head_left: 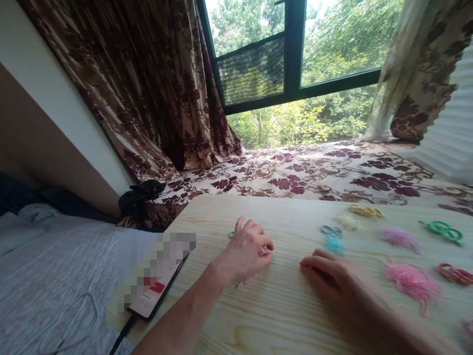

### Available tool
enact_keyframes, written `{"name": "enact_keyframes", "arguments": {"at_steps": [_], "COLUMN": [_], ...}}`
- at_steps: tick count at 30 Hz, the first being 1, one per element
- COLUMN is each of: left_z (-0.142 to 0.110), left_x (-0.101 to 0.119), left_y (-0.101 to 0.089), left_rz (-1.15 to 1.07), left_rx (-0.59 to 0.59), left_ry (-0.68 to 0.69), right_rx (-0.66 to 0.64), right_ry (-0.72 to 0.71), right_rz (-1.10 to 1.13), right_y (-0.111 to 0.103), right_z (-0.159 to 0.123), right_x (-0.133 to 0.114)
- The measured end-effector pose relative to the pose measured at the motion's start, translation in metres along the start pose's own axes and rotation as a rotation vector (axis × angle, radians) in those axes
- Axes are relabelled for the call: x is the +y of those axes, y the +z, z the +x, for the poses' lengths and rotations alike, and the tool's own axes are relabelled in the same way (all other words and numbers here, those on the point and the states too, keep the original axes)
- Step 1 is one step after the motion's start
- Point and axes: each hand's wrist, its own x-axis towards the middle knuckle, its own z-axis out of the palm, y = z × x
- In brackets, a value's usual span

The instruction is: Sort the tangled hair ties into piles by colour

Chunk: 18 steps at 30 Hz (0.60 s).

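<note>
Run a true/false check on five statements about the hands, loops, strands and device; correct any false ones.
1. The blue loops lie beside the turquoise strands. True.
2. The right hand holds the bright pink strands. False: those strands lie on the table, to its right.
3. The yellow loops lie nearer the window than the red loops. True.
4. The left hand is closer to the red loops than to the device. False: it is closer to the device.
5. A black cable runs from the device. True.
</note>
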Motion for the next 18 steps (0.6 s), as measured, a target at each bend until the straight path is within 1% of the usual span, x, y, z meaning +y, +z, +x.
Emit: {"name": "enact_keyframes", "arguments": {"at_steps": [5, 12, 15, 18], "left_z": [-0.0022, -0.0028, -0.0022, -0.0009], "left_x": [0.0025, 0.0027, 0.0028, 0.0031], "left_y": [0.0007, 0.0065, 0.0057, 0.0052], "left_rz": [0.016, 0.072, 0.071, 0.036], "left_rx": [-0.031, -0.006, -0.008, 0.021], "left_ry": [0.027, 0.057, 0.064, 0.064], "right_rx": [0.011, 0.019, 0.022, 0.019], "right_ry": [-0.001, 0.0, -0.006, -0.009], "right_rz": [0.007, 0.017, 0.017, 0.025], "right_y": [0.0042, 0.0049, 0.0049, 0.0032], "right_z": [-0.0018, -0.0024, -0.0021, -0.0022], "right_x": [0.0042, 0.0039, 0.0037, 0.0024]}}
